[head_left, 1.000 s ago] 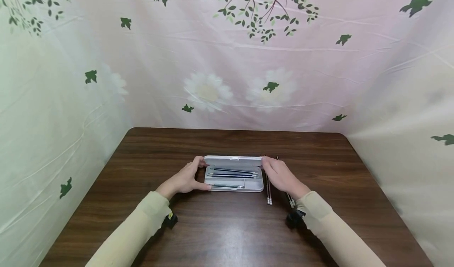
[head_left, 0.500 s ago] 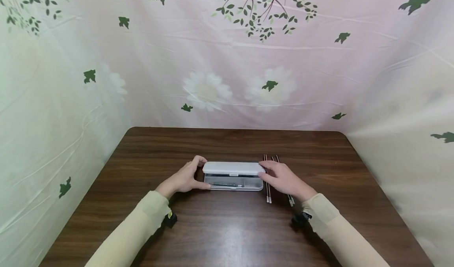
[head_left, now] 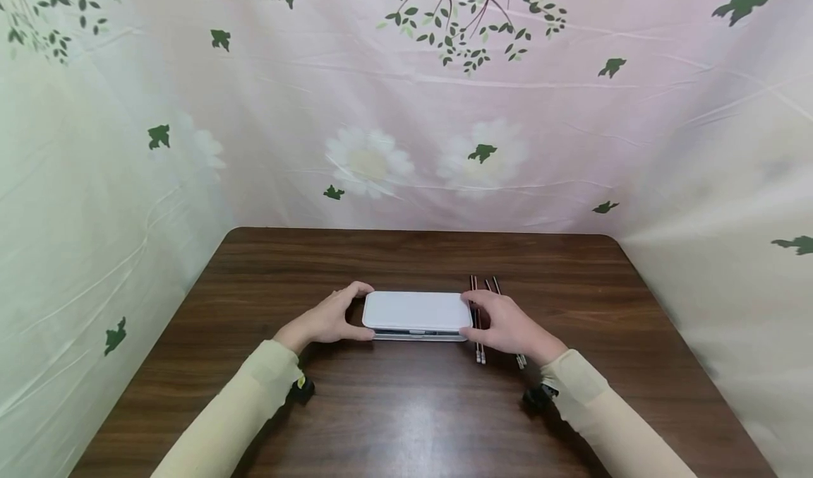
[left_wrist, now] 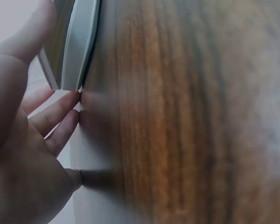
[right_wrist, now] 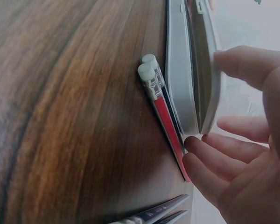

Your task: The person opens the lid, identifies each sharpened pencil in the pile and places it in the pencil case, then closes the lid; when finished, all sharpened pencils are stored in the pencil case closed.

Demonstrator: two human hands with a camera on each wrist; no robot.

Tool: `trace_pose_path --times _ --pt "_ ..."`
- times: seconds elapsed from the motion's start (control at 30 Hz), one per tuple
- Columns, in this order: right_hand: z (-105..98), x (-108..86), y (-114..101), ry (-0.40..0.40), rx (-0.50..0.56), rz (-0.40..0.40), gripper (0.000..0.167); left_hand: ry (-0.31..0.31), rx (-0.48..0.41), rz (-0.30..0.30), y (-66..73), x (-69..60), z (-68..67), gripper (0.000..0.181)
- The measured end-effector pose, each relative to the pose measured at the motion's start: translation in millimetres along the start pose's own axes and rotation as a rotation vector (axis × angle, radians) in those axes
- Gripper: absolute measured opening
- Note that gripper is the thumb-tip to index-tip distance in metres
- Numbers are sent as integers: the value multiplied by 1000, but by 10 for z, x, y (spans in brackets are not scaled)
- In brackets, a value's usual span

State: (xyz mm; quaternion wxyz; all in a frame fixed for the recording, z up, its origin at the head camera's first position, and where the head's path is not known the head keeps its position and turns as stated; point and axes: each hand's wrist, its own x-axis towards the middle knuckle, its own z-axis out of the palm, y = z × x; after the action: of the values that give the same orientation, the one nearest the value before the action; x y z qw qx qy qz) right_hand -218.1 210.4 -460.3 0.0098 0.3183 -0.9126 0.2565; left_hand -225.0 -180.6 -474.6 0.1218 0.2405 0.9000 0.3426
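Observation:
A white pencil case point(head_left: 417, 310) lies on the brown table, its lid lowered and a narrow gap along the front edge. At its left end, my left hand point(head_left: 329, 320) holds the case with thumb at the front corner and fingers at the back. My right hand point(head_left: 511, 328) spans the right end, thumb on the lid's front corner, fingers toward the rear. In the right wrist view, the lid point(right_wrist: 207, 70) stands slightly apart from the base point(right_wrist: 179, 70). The pencils inside are mostly hidden by the lid.
Beside the case's right end lie two pencils point(head_left: 480, 356) with white erasers, one red in the right wrist view. More pencils point(head_left: 521, 361) lie further right, partly under my right hand. Patterned cloth point(head_left: 413, 111) hangs behind the wood-grain table point(head_left: 406, 407).
The pencil case's lid has swung down toward me from upright, covering the pencils. My right hand moved with it, its thumb now at the front. My left hand stayed nearly still.

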Motion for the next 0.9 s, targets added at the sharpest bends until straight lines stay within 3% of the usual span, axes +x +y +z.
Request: trace_pose_path --times 0.63,0.9 --pt "-5 -6 -50 -22 1 92 68 -5 15 -34 35 53 23 86" --pt "8 -15 -13 -11 -80 -2 69 -13 20 -33 51 56 32 93"
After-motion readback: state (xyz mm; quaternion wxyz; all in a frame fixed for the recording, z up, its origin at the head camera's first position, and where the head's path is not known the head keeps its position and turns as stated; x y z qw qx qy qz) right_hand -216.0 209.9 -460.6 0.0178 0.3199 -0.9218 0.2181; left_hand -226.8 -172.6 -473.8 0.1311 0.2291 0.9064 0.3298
